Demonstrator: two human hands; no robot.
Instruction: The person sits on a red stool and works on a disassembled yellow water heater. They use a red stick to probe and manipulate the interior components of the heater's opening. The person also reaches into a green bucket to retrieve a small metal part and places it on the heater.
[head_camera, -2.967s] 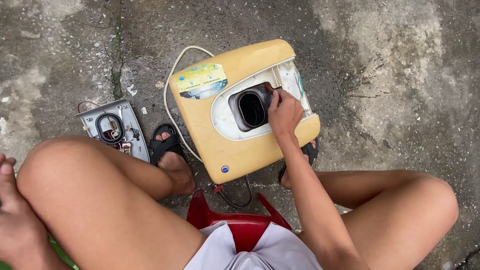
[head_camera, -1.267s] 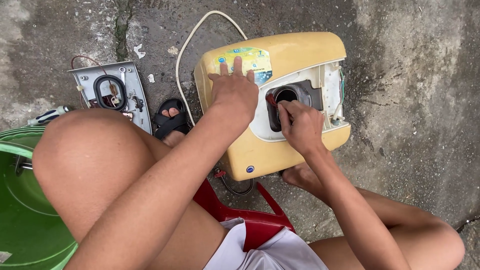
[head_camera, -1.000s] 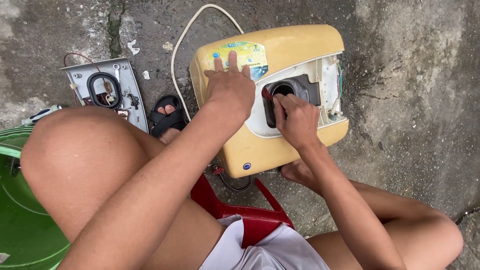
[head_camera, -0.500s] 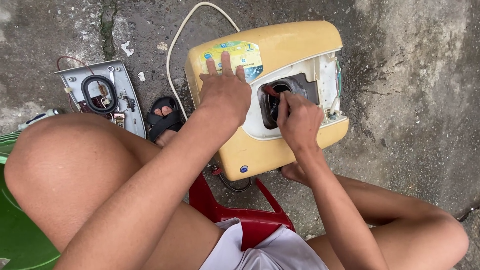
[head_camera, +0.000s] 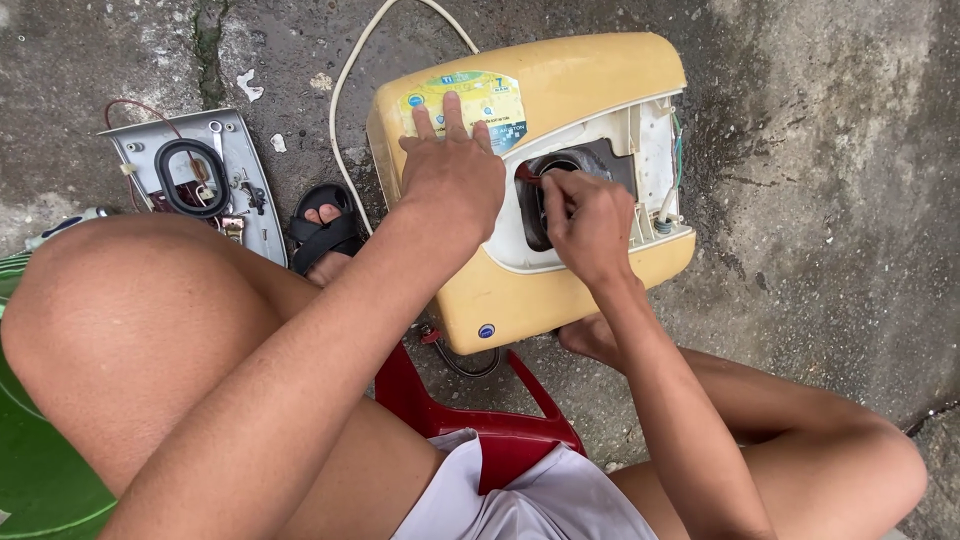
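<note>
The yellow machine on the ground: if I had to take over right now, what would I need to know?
Left hand: flat on the yellow machine, pressing it steady.
Right hand: fingertips at the dark round opening, pinching something small and red.
Grey cover plate with its black ring already lies off to the left on the concrete.
Left to do: the work inside the opening; the plate is not back on.

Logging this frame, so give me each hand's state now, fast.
Left hand: open, flat on the yellow appliance casing.
Right hand: fingers pinched at the dark round opening; cannot tell what it holds.
</note>
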